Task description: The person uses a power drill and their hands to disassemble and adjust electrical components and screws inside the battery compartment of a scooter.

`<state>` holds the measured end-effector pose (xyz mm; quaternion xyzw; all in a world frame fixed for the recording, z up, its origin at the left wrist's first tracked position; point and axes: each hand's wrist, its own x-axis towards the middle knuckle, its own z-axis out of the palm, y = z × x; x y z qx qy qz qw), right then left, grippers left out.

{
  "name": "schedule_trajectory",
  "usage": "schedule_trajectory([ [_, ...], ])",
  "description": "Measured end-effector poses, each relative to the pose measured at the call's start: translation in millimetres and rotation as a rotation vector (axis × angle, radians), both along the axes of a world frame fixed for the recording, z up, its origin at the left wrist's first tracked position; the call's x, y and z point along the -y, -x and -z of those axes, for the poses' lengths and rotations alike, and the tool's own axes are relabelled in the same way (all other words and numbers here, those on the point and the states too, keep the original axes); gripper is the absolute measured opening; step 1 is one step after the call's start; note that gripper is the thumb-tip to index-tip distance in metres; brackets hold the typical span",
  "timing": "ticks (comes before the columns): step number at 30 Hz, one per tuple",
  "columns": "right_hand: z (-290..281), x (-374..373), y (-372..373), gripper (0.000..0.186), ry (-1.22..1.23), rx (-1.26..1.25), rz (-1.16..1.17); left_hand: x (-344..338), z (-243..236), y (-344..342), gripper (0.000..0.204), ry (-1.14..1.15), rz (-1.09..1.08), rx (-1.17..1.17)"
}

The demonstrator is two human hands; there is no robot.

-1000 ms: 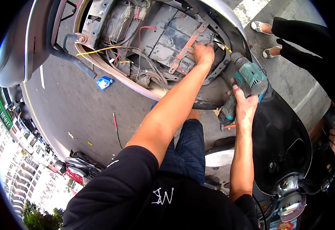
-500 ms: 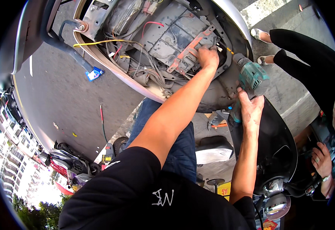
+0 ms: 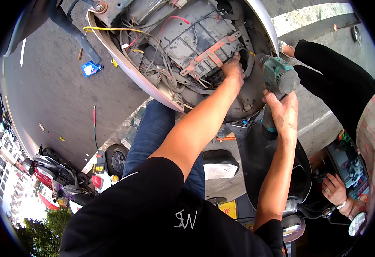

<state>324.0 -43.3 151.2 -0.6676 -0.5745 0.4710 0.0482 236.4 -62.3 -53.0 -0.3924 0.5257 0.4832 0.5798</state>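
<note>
My right hand (image 3: 284, 112) is wrapped round the grip of a teal and black cordless drill (image 3: 278, 76), its nose against the inner rim of the scooter body (image 3: 266, 25). My left hand (image 3: 233, 70) reaches into the opened body, beside the row of dusty grey batteries (image 3: 191, 43). One finger is stretched out along the end of an orange metal bracket (image 3: 206, 55) that lies across the batteries; the other fingertips are partly hidden. I see nothing held in that hand. A loose red wire (image 3: 174, 18) and a yellow wire (image 3: 110, 29) lie near the batteries.
A black scooter seat or panel (image 3: 256, 167) stands below the drill. At the right, another person's hand (image 3: 334, 189) is near a handlebar, and dark-trousered legs (image 3: 333, 68) are close by. A blue bottle (image 3: 92, 68) lies on the road; parked scooters (image 3: 58, 173) stand at the left.
My view has shifted a little. My left hand has slid down along the bracket's end, with a finger now stretched out. The drill stays in my right hand; the other person's hand has moved inward.
</note>
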Motion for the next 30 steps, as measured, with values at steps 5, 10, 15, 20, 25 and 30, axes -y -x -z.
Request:
schedule_trajectory([
  [5,-8.6,-7.5,9.5,0.035,0.090,-0.058,0.017,-4.7,12.1,-5.8,0.022,-0.146,-0.124,0.123],
  [10,-4.8,2.7,7.2,0.032,0.138,-0.188,0.107,0.7,24.1,-8.4,0.020,-0.259,-0.171,0.199],
  [15,1.4,7.7,5.4,0.031,0.040,-0.114,-0.012,6.7,27.0,5.9,0.021,-0.306,-0.091,0.256],
  [20,0.1,5.0,4.7,0.027,0.019,-0.026,-0.067,7.3,25.6,11.9,0.022,-0.315,0.026,0.265],
  [25,-6.5,2.5,14.8,0.023,0.073,-0.068,0.067,9.0,26.1,12.3,0.022,-0.338,0.023,0.267],
  [30,-4.0,2.0,14.4,0.023,0.069,-0.039,-0.007,9.1,26.5,11.5,0.023,-0.334,0.016,0.263],
])
